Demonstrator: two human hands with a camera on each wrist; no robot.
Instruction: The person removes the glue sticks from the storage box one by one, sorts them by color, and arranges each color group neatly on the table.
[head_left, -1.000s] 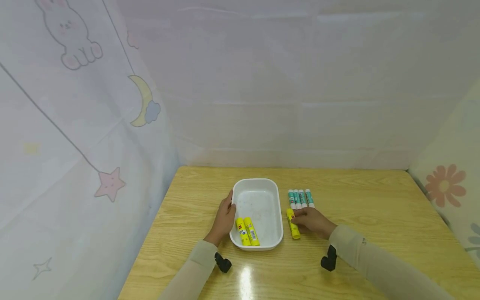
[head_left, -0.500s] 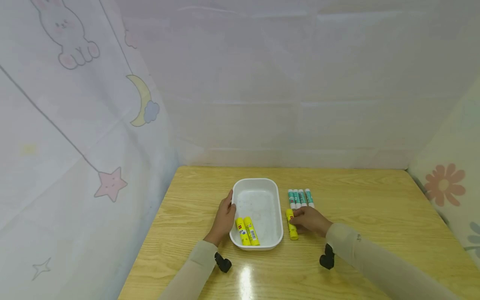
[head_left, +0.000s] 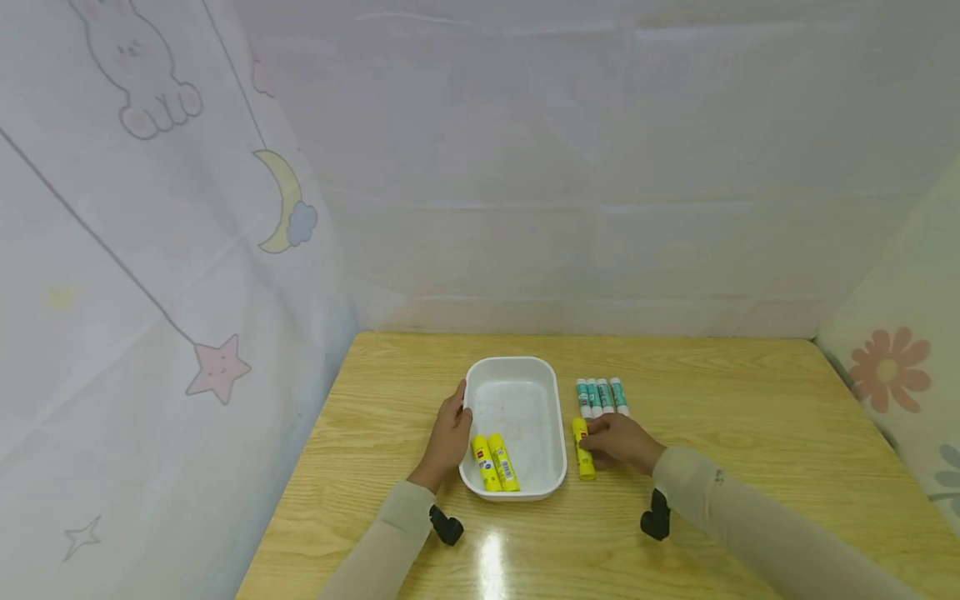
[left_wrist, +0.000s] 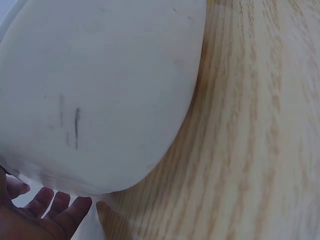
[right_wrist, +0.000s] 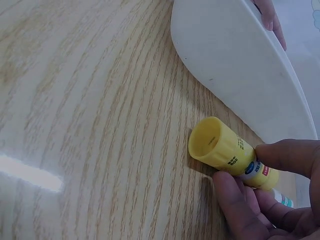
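Note:
My right hand [head_left: 621, 440] pinches a yellow glue stick [right_wrist: 222, 147] between thumb and fingers. The stick lies lengthwise on the table just right of the white tray [head_left: 551, 408]; its hollow base end faces the right wrist camera. My left hand [head_left: 450, 433] holds the tray's left side, thumb at the rim and fingers along the outer wall. In the left wrist view those fingers [left_wrist: 60, 212] reach under the tray wall. Inside the tray, two yellow glue sticks [head_left: 486, 463] lie side by side at the near left corner.
Several teal-and-white glue sticks [head_left: 603, 397] lie in a row on the wooden table [head_left: 720, 400], right of the tray and just beyond my right hand. Printed cloth hangs [head_left: 525, 267] behind the table and along both sides.
My right hand and the yellow glue stick have shifted very slightly left, and the stick stands a little straighter beside the tray. The left hand and tray stay put.

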